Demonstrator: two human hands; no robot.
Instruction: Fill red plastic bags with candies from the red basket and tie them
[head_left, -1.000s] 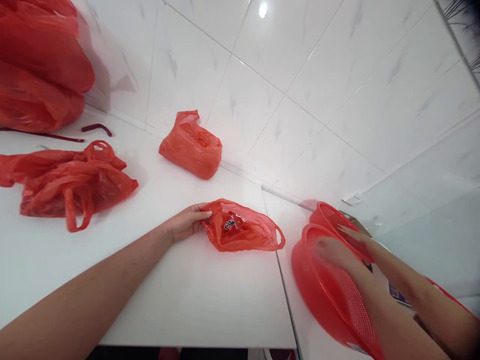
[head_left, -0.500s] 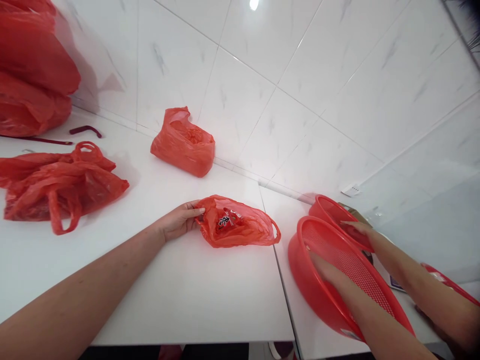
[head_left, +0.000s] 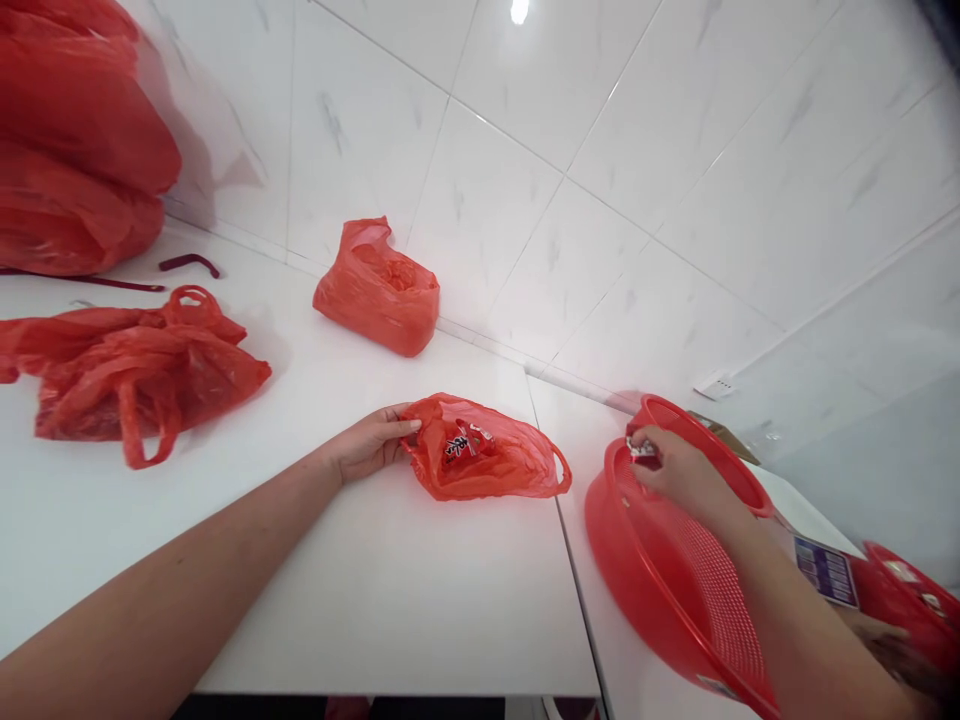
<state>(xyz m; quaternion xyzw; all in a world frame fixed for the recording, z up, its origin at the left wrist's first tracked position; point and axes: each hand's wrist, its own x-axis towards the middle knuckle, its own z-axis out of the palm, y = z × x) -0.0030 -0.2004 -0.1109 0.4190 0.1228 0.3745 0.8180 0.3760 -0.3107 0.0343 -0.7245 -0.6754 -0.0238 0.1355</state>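
Two bare hands of mine are at work over white tabletops beside a marbled white tile wall (head_left: pixel 525 230). My left hand (head_left: pixel 375 445) reaches in from the lower left, its thumb and fingers pinched together on the near end of a translucent red plastic carrier bag (head_left: pixel 525 470). The bag lies on its side on the white tabletop (head_left: pixel 420 590), its mouth spread open and its looped handle pointing right, across the seam between the two surfaces. Inside are small red packets with black and white lettering (head_left: pixel 469 442).

My right hand (head_left: pixel 675 470) is above the rim of a large round red plastic basket with perforated sides (head_left: pixel 637 570), to the right of the bag. Its fingers are closed on a small shiny red-and-white packet (head_left: pixel 643 452). A second red plastic basket (head_left: pixel 709 440) sits just behind the large one.

Farther right, another person's hand (head_left: pixel 874 630) is blurred, near a purple printed item (head_left: pixel 825 570).

At the foot of the wall stands a bunched red bag (head_left: pixel 379 300). To the left lies a crumpled red bag with loop handles (head_left: pixel 161 375), and a short dark red curved strip (head_left: pixel 187 262) rests behind it, near a bulging red heap of plastic bags (head_left: pixel 75 140).
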